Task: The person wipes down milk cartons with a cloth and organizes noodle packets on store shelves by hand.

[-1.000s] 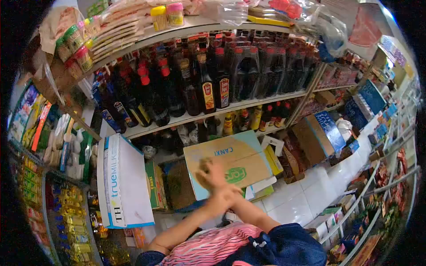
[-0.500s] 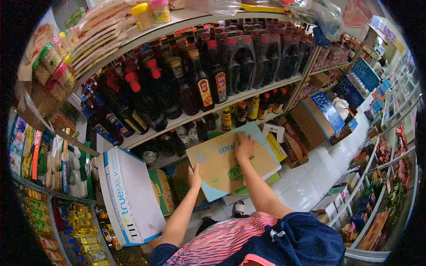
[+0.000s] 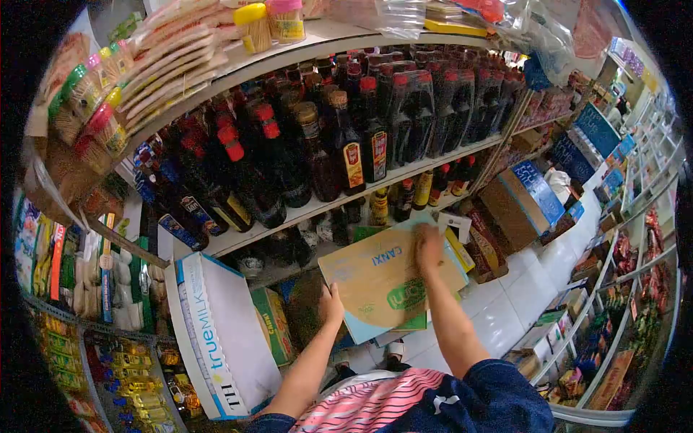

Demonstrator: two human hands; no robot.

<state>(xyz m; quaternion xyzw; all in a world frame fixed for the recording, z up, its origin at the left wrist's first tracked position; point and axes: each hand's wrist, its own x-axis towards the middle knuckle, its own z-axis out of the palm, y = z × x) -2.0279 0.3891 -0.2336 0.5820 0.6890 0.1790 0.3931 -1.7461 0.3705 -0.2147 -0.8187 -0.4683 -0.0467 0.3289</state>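
A flat-topped cardboard box (image 3: 375,281) printed with "CANXI" and a green label is tilted in front of me, low by the bottle shelf. My left hand (image 3: 331,304) grips its left edge, thumb on the upper side and the other fingers mostly hidden. Over the box's upper right part lies my right hand (image 3: 429,249), blurred, with its fingers stretched on the surface rather than wrapped round it. To the left stands a large white-topped TH true MILK carton (image 3: 231,328). Between the two is a green and yellow carton (image 3: 272,325).
Dark sauce bottles (image 3: 351,155) fill the shelf ahead. Toothpick jars (image 3: 286,22) sit on the shelf above. Brown and blue cartons (image 3: 521,198) line the floor at right, beside white tiles (image 3: 498,292). Racks of packets (image 3: 621,303) border the right side.
My view has shifted, so the shelf and cartons appear farther right and lower. The right hand has slid toward the box's upper right edge. My left hand keeps its hold.
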